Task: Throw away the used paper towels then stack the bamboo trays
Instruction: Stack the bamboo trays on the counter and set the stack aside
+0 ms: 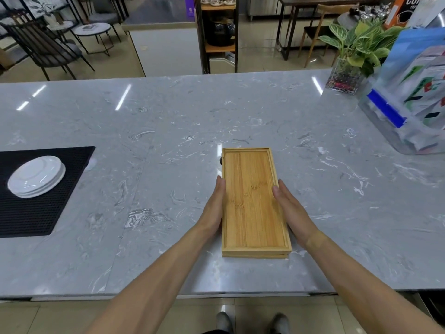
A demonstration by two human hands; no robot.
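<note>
Flat-palmed, your left hand (215, 206) and right hand (293, 214) just sandwich the bamboo trays (252, 201) between them, fingers straight; they look stiff, light, kinda slick, so squeeze those long edges.

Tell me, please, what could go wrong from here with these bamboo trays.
The rectangular bamboo trays are pressed between the straight fingers of the left hand and right hand; lifted so, they might slip. The glossy grey marble counter could let them slide out of line.

Two bamboo trays (252, 201), perhaps three plates (36, 175), one mat (31, 213)
</note>
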